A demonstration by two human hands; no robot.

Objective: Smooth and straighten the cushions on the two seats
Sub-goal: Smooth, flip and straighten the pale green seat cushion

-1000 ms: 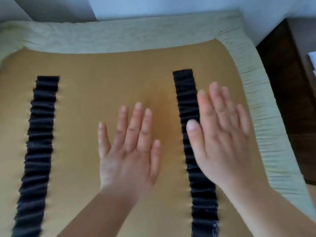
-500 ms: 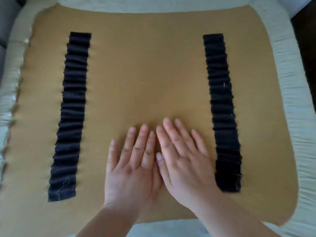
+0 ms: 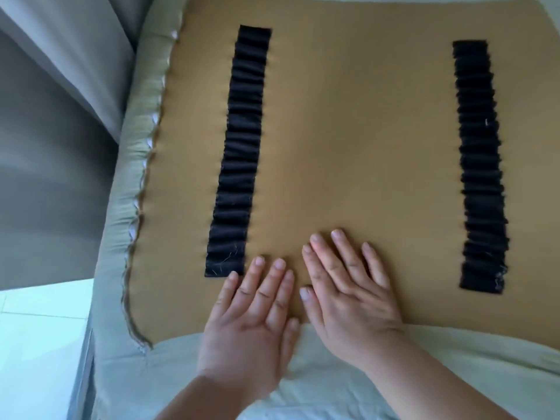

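- The cushion fills most of the view, its tan face up: a smooth, rounded square with a gathered pale green border.
- Two black ruched strips, the left strip and the right strip, run lengthwise, near edge to far.
- The right hand lies flat, fingers spread, grasping nothing.
- The left hand lies flat beside it, straddling the near seam.

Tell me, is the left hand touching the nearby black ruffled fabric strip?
Cannot tell. In the head view, the left hand has its little fingertip right at the corner of the black ruffled fabric strip; no clear gap or overlap shows.
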